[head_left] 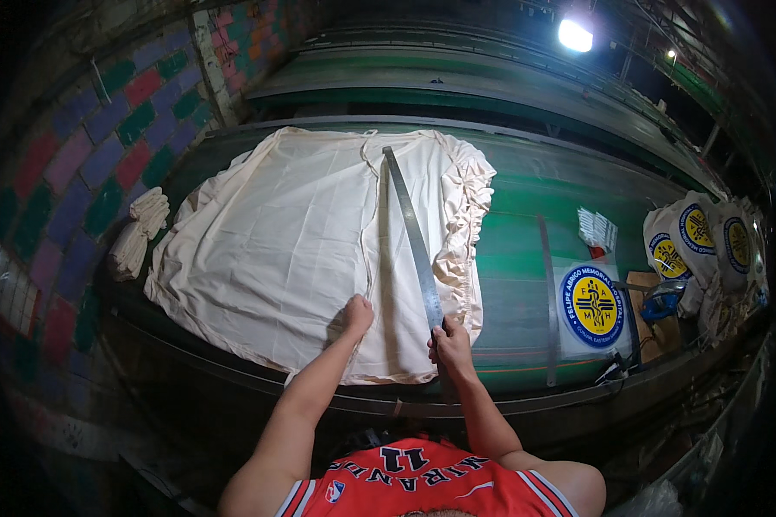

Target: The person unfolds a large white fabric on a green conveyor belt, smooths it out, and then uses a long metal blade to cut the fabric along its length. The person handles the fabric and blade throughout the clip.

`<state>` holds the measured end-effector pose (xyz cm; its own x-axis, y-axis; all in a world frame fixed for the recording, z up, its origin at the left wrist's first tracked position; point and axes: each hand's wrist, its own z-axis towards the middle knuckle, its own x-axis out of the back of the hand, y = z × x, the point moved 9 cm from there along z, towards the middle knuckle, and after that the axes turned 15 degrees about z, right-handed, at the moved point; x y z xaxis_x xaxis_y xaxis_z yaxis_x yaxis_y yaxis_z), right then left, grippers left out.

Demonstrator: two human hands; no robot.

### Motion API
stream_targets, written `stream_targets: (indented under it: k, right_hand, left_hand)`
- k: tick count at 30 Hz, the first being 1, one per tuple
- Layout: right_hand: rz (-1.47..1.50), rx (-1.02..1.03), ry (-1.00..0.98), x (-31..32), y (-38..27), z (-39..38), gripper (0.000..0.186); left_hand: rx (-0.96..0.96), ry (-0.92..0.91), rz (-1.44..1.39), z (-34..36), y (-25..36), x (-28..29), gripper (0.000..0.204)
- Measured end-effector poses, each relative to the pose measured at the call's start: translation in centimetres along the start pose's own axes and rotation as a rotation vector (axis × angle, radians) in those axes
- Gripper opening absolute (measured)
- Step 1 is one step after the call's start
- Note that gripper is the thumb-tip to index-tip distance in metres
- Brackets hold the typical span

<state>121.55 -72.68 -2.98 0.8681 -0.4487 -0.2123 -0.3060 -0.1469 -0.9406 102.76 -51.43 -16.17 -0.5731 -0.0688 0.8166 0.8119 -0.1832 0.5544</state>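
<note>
A large cream cloth piece (267, 233), gathered and ruffled along its right side, lies spread on the green table (517, 215). A thin cream cord (371, 233) runs down over the cloth from its far edge to my left hand (359, 316), which is closed around its near end. My right hand (452, 346) grips the near end of a long metal ruler (409, 224). The ruler lies slanted over the cloth, right of the cord, its far end close to the cloth's far edge. The fingertips of my left hand are partly hidden.
Folded cream cloth (140, 233) sits at the table's left end. To the right are a round blue-and-yellow emblem sheet (593, 306), a small white packet (597, 230), printed cream bags (694, 233) and a blue object (662, 300). A painted brick wall (103, 129) borders the left.
</note>
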Motion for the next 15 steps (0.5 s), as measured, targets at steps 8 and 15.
stream_targets:
  k: [8,15]
  right_hand:
    - [0.001,0.002,0.011,-5.2,2.0,0.0,0.01]
    - [0.042,0.005,-0.017,-10.6,5.1,2.0,0.01]
  left_hand:
    - [0.319,0.51,-1.136,-1.1,-12.0,20.6,0.011]
    - [0.237,0.714,-1.02,-6.3,-15.9,31.5,0.017]
